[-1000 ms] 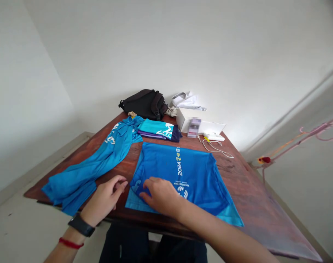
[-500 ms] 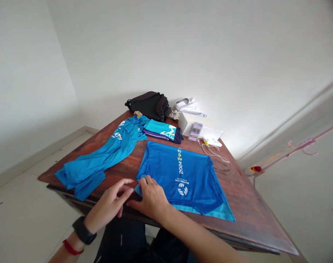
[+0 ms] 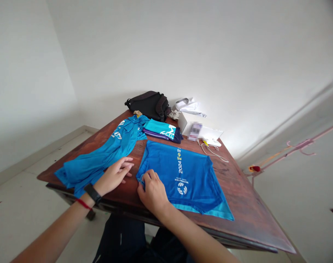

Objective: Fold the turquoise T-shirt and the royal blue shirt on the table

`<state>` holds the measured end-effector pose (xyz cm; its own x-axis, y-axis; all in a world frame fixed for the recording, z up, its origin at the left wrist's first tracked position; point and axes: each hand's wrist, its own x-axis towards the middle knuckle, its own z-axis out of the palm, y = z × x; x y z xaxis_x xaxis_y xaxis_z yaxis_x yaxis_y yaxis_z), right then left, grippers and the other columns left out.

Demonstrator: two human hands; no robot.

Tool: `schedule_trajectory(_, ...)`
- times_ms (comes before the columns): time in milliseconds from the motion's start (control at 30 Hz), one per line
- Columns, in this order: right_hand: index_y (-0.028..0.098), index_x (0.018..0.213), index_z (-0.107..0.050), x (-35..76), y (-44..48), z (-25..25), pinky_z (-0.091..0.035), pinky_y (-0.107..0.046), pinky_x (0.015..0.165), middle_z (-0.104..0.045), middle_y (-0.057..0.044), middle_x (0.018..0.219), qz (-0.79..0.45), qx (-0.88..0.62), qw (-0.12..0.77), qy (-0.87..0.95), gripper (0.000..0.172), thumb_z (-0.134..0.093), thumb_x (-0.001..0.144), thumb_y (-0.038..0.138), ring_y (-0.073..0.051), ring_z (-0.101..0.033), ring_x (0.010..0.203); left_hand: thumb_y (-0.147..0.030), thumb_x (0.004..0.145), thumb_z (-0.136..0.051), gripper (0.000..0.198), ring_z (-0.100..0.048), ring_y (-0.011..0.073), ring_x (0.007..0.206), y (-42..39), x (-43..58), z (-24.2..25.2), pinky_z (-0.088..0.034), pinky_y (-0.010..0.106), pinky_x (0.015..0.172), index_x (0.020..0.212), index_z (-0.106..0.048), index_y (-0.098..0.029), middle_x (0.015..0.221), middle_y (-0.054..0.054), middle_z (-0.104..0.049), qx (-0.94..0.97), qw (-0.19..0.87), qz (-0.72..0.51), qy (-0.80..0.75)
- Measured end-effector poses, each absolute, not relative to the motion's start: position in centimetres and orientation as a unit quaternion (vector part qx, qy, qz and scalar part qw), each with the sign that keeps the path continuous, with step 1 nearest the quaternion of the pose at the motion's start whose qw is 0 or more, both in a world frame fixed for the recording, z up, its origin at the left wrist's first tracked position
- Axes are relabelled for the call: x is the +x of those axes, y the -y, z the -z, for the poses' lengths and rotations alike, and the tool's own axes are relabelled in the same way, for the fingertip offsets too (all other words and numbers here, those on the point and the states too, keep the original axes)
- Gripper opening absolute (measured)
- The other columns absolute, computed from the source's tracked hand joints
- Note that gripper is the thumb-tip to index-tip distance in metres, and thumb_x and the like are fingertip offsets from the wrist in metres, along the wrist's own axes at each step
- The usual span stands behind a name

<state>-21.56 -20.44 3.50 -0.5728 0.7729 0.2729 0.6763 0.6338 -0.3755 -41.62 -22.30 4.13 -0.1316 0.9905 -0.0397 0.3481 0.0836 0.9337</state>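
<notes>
Dark trousers (image 3: 119, 241) showed closest to the camera, below the near edge of a dark reddish-brown wooden surface (image 3: 245, 208). The right hand (image 3: 152, 193) was at that near edge, its curled fingers (image 3: 144, 178) pinching the left side of a bright blue sports shirt (image 3: 179, 179). The shirt lay flat near the middle of the surface, with a turquoise hem along its lower edge and a white logo and "2024" printed on it.

The left hand (image 3: 114, 175) was open with its fingers spread, just left of the shirt and touching the side of a long, rumpled blue garment (image 3: 92, 168). That garment ran diagonally toward the far left corner. A black wristband (image 3: 92, 193) and a red string (image 3: 83, 204) circled the left wrist.

Beyond the shirt, near the far edge, sat a folded stack of turquoise, navy and purple clothes (image 3: 162, 130). A black backpack (image 3: 148, 105) lay behind it at the far corner, beside a crumpled white cloth (image 3: 188, 106). To the right stood a white box (image 3: 185, 122) with a blurred card (image 3: 195, 131) against it, and a small white device (image 3: 212, 142) with a thin white cable (image 3: 213, 155) trailing over the wood.
</notes>
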Motion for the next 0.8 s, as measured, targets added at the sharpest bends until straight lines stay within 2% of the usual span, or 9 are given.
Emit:
schedule_trajectory(67, 0.021, 0.096, -0.058, -21.5, 20.4, -3.6, -0.050, -0.036, 0.093, -0.064, -0.009, 0.113, -0.142, -0.407, 0.233, 0.872, 0.010, -0.054, 0.088, 0.017, -0.025, -0.061, 0.107, -0.044, 0.094, -0.045, 0.042, -0.074, 0.0243, 0.085, 19.0, -42.6, -4.2, -0.060, 0.033, 0.063, 0.128, -0.054, -0.020, 0.123, 0.013, -0.068, 0.581, 0.326, -0.382, -0.641)
schedule_trajectory(100, 0.021, 0.100, -0.057, -21.5, 20.5, -3.6, -0.050, -0.035, 0.093, -0.066, -0.009, 0.114, -0.159, -0.408, 0.240, 0.866, 0.013, -0.053, 0.089, 0.017, -0.024, -0.062, 0.108, -0.035, 0.094, -0.044, 0.038, -0.074, 0.0235, 0.087, 17.2, -43.1, -4.3, -0.061, 0.037, 0.074, 0.126, -0.057, -0.020, 0.118, 0.012, -0.071, 0.621, 0.278, -0.360, -0.638)
schedule_trajectory(200, 0.019, 0.116, -0.054, -21.6, 20.8, -3.6, -0.051, -0.033, 0.089, -0.070, -0.010, 0.111, -0.206, -0.427, 0.237, 0.848, 0.022, -0.048, 0.094, 0.018, -0.023, -0.068, 0.104, -0.013, 0.084, -0.047, 0.045, -0.064, 0.0242, 0.118, 11.8, -44.2, -4.6, -0.048, 0.042, 0.106, 0.126, -0.063, -0.021, 0.123, 0.009, -0.070, 0.747, 0.168, -0.280, -0.580)
schedule_trajectory(367, 0.020, 0.119, -0.051, -20.9, 22.0, -3.3, -0.050, -0.032, 0.089, -0.071, -0.010, 0.116, -0.253, -0.429, 0.246, 0.832, 0.022, -0.043, 0.098, 0.020, -0.024, -0.069, 0.108, -0.003, 0.079, -0.046, 0.065, -0.052, 0.0234, 0.133, 6.0, -44.7, -3.6, -0.042, 0.040, 0.112, 0.137, -0.060, -0.028, 0.147, 0.005, -0.053, 0.833, 0.090, -0.179, -0.516)
schedule_trajectory(467, 0.023, 0.122, -0.049, -19.2, 23.0, -3.3, -0.050, -0.029, 0.083, -0.071, -0.007, 0.113, -0.296, -0.387, 0.275, 0.829, 0.024, -0.042, 0.099, 0.021, -0.022, -0.070, 0.101, -0.004, 0.082, -0.043, 0.061, -0.051, 0.0236, 0.135, 5.0, -44.8, -2.8, -0.039, 0.042, 0.114, 0.134, -0.063, -0.028, 0.149, 0.005, -0.052, 0.848, 0.064, -0.160, -0.502)
schedule_trajectory(533, 0.025, 0.118, -0.050, -17.6, 23.6, -3.3, -0.046, -0.026, 0.068, -0.069, -0.001, 0.090, -0.340, -0.374, 0.278, 0.817, 0.019, -0.041, 0.101, 0.026, -0.019, -0.068, 0.077, -0.008, 0.086, -0.043, 0.052, -0.051, 0.0229, 0.134, 5.3, -45.1, -2.5, -0.037, 0.042, 0.116, 0.126, -0.068, -0.028, 0.148, 0.005, -0.053, 0.847, 0.067, -0.163, -0.501)
schedule_trajectory(600, 0.026, 0.108, -0.051, -15.7, 24.1, -3.2, -0.040, -0.025, 0.058, -0.057, 0.004, 0.071, -0.379, -0.381, 0.283, 0.795, 0.014, -0.039, 0.102, 0.032, -0.017, -0.057, 0.060, -0.014, 0.088, -0.046, 0.041, -0.053, 0.0216, 0.132, 6.5, -45.6, -2.5, -0.037, 0.040, 0.116, 0.116, -0.073, -0.028, 0.143, 0.004, -0.058, 0.842, 0.084, -0.174, -0.503)
schedule_trajectory(667, 0.026, 0.099, -0.051, -13.8, 24.7, -3.1, -0.038, -0.025, 0.060, -0.051, 0.005, 0.070, -0.404, -0.403, 0.301, 0.764, 0.018, -0.039, 0.103, 0.039, -0.016, -0.051, 0.063, -0.023, 0.091, -0.049, 0.032, -0.057, 0.0216, 0.127, 8.2, -46.3, -2.7, -0.039, 0.039, 0.115, 0.111, -0.074, -0.027, 0.136, 0.005, -0.063, 0.841, 0.104, -0.177, -0.500)
schedule_trajectory(800, 0.027, 0.100, -0.055, -10.2, 25.8, -2.6, -0.043, -0.027, 0.076, -0.053, 0.002, 0.085, -0.482, -0.443, 0.374, 0.657, 0.028, -0.045, 0.100, 0.052, -0.017, -0.050, 0.081, -0.040, 0.096, -0.050, 0.029, -0.061, 0.0228, 0.122, 12.1, -46.9, -3.8, -0.043, 0.038, 0.111, 0.100, -0.076, -0.028, 0.136, 0.004, -0.063, 0.847, 0.126, -0.183, -0.483)
